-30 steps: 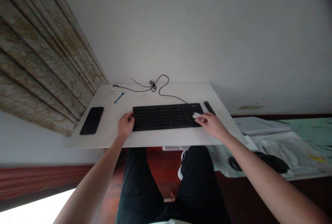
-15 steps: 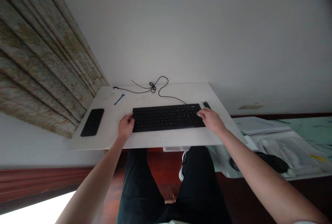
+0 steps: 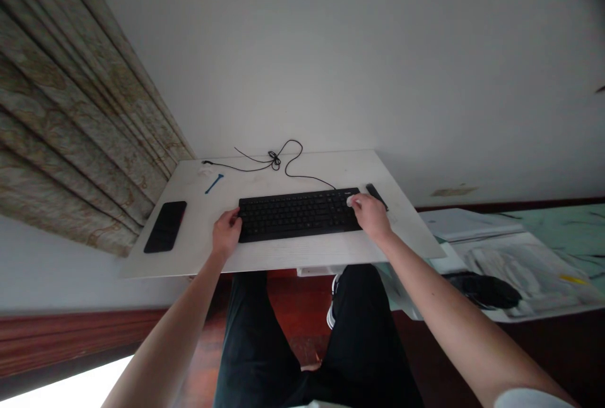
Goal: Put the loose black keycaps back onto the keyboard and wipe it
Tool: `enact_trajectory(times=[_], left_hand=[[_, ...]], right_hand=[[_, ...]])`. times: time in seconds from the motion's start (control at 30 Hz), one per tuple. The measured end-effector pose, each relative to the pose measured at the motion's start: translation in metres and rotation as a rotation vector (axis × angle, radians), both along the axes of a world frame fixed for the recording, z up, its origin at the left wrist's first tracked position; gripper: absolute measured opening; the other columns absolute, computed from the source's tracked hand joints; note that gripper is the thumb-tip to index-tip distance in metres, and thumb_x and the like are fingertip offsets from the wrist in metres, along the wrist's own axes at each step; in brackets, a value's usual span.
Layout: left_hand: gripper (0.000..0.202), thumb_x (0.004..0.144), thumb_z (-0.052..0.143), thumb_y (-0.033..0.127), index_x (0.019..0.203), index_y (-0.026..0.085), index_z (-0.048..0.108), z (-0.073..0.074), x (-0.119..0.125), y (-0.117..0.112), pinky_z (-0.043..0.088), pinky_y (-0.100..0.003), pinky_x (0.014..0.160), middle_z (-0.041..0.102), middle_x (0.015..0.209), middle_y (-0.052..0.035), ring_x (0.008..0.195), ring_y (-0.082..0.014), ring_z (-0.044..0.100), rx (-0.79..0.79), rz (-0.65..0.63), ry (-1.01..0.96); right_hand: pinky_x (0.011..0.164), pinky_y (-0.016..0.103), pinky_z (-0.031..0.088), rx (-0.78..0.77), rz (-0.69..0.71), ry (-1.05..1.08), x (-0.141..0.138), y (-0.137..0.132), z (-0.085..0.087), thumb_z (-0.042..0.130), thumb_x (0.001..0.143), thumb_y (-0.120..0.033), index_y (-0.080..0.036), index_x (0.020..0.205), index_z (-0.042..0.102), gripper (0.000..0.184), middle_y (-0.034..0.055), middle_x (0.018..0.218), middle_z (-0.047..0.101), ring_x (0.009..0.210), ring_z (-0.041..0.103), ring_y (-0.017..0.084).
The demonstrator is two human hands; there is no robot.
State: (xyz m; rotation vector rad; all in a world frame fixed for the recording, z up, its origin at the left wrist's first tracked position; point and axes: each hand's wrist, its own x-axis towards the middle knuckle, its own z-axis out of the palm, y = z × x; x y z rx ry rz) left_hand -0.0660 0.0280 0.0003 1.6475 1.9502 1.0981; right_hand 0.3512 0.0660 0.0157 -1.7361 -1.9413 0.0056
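A black keyboard [image 3: 297, 214] lies flat on the white table [image 3: 278, 258], its cable running off behind it. My left hand [image 3: 227, 231] is closed on the keyboard's left edge, the thumb near the end keys. Over the number pad, my right hand [image 3: 371, 214] pinches a small white wad [image 3: 350, 200], which looks like tissue or cotton. The wad is at the keyboard's upper right corner; whether it presses on the surface I cannot tell. Just beyond my right hand lies a slim dark object [image 3: 375, 193], partly covered by the hand.
A phone [image 3: 165, 227] lies at the table's left. Behind it are a small blue tool [image 3: 214, 183] and some crumpled white bits [image 3: 206, 169]. The keyboard's knotted black cable [image 3: 275, 159] stretches near the wall. To the right, a lower surface bears a black bundle [image 3: 484, 290] and clear plastic bags [image 3: 513, 264].
My right hand has moved up and left across the number pad with the white wad, uncovering more of the slim dark object. My left hand stays at the keyboard's left edge.
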Motion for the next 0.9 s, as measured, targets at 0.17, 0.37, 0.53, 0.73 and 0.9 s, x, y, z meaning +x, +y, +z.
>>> enact_trajectory(times=[0.17,0.37,0.53,0.73,0.9], left_hand=[[0.037,0.085,0.051,0.025,0.116,0.018,0.07,0.001,0.001,0.0,0.052,-0.04,0.098,0.073,0.11,-0.0097,0.099,-0.0235,0.069,-0.001,0.006,0.005],[0.038,0.084,0.051,0.025,0.116,0.017,0.07,0.001,-0.001,-0.001,0.052,-0.04,0.098,0.073,0.11,-0.0091,0.098,-0.0229,0.069,0.0,-0.004,0.001],[0.039,0.084,0.051,0.025,0.118,0.018,0.07,-0.001,-0.002,0.0,0.053,-0.04,0.097,0.073,0.111,-0.0091,0.098,-0.0232,0.069,-0.006,-0.016,-0.007],[0.038,0.084,0.052,0.025,0.116,0.017,0.07,-0.002,0.0,0.003,0.053,-0.039,0.096,0.073,0.11,-0.0093,0.095,-0.0226,0.069,-0.002,0.011,-0.015],[0.038,0.084,0.051,0.024,0.116,0.018,0.07,0.002,0.001,0.001,0.053,-0.039,0.096,0.073,0.108,-0.0088,0.095,-0.0225,0.069,-0.011,0.002,0.004]], right_hand=[[0.089,0.042,0.051,0.012,-0.014,0.033,-0.019,0.012,-0.005,0.047,0.089,-0.012,-0.018,0.096,0.074,0.029,0.0105,0.094,0.075,0.091,0.067,0.025],[0.09,0.038,0.052,-0.074,0.148,-0.009,-0.011,0.011,0.006,0.052,0.089,-0.013,-0.021,0.094,0.075,0.025,0.0066,0.099,0.076,0.095,0.069,0.024],[0.079,0.034,0.053,-0.24,0.265,-0.008,0.018,-0.011,0.019,0.058,0.085,-0.017,-0.024,0.085,0.076,0.019,0.0025,0.091,0.077,0.083,0.071,0.021],[0.077,0.032,0.053,-0.272,0.311,0.015,0.022,-0.015,0.015,0.059,0.087,-0.02,-0.023,0.083,0.075,0.017,0.0036,0.091,0.076,0.081,0.071,0.02],[0.082,0.035,0.051,-0.081,0.118,-0.028,0.001,0.018,0.006,0.055,0.089,-0.017,-0.02,0.087,0.075,0.02,0.0074,0.092,0.074,0.085,0.069,0.023]])
